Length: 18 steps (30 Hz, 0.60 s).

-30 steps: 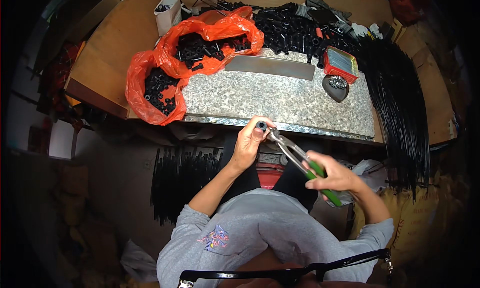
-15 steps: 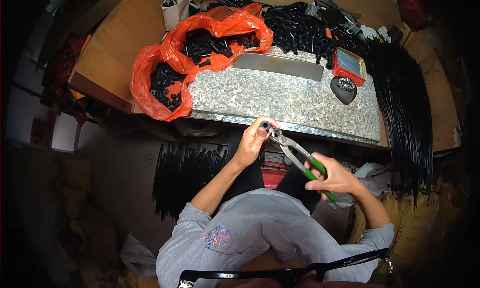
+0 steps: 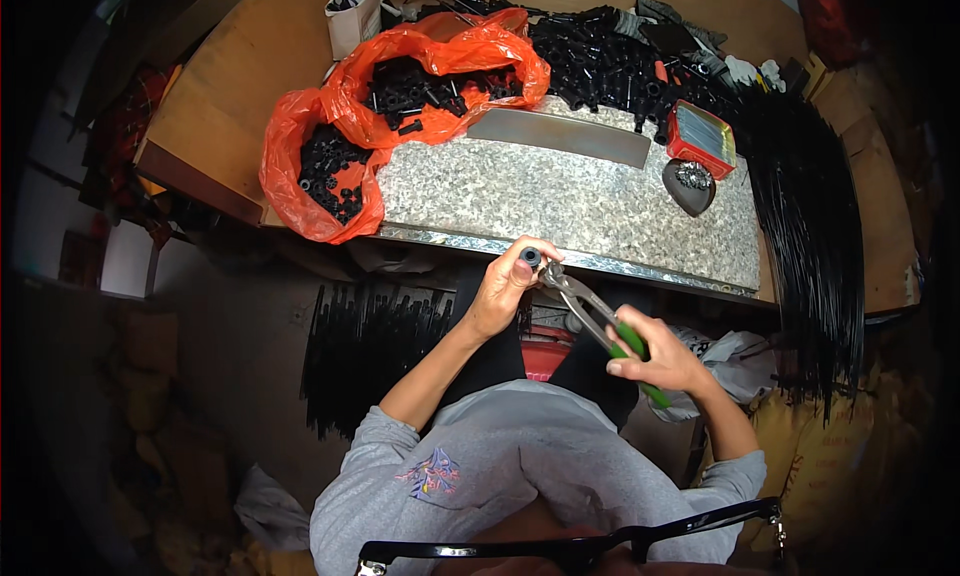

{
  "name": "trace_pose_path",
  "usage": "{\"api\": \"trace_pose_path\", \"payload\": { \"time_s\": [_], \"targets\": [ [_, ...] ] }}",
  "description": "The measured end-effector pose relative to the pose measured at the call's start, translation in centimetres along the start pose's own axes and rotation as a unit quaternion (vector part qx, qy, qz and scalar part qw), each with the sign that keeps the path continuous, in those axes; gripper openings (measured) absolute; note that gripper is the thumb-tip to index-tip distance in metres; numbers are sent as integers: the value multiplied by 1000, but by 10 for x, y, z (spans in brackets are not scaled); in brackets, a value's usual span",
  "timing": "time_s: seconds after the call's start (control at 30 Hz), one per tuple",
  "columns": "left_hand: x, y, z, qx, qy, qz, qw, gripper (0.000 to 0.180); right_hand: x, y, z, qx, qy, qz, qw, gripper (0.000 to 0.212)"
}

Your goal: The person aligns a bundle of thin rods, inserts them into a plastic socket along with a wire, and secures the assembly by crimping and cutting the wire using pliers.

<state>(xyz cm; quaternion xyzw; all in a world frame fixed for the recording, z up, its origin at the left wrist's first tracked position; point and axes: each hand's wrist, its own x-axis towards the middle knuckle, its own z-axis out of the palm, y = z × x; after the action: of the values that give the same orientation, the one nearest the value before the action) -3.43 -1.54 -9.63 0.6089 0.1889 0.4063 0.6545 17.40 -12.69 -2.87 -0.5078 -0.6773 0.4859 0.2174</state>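
- Green sleeves cover both grips of the pincers [image 3: 601, 306], which lie slantwise just right of the centre of the frame, their bare steel arms grey and spread apart below the pivot
- Blunt and rounded, their metal head points to the upper left, right by the fingertips of the left hand [image 3: 500, 296]; whether the jaws bite on anything is too small to tell
- Dark and round-ended, a cylindrical piece [image 3: 531, 257] sits near the centre of the frame, its ring-like end facing the camera
- Thumb and forefinger of the left hand pinch this piece; the other fingers are mostly hidden
- Fingers of the right hand [image 3: 665, 356], right of centre, are wrapped around the green grips
- Speckled slab [image 3: 550, 196] in the upper half bears a flat grey strip [image 3: 558, 139]; orange bags [image 3: 283, 176] of black parts [image 3: 400, 88] stand open at upper left
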Motion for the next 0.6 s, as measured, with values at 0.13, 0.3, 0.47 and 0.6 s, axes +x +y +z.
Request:
{"api": "trace_pose_path", "payload": {
  "time_s": [0.13, 0.3, 0.47, 0.6],
  "targets": [
    [1, 0, 7, 18, 13, 6, 1000, 53, 4, -4, 14, -342, 226, -33, 911, 47],
    [3, 1, 12, 38, 15, 6, 999, 54, 14, 19, 7, -247, 197, -12, 949, 34],
    [2, -2, 9, 37, 6, 7, 999, 54, 22, 14, 1, -186, 164, -15, 969, 32],
    [2, -4, 9, 33, 7, 10, 999, 54, 23, 16, -3, -199, 149, -35, 968, 32]
  ]
}}
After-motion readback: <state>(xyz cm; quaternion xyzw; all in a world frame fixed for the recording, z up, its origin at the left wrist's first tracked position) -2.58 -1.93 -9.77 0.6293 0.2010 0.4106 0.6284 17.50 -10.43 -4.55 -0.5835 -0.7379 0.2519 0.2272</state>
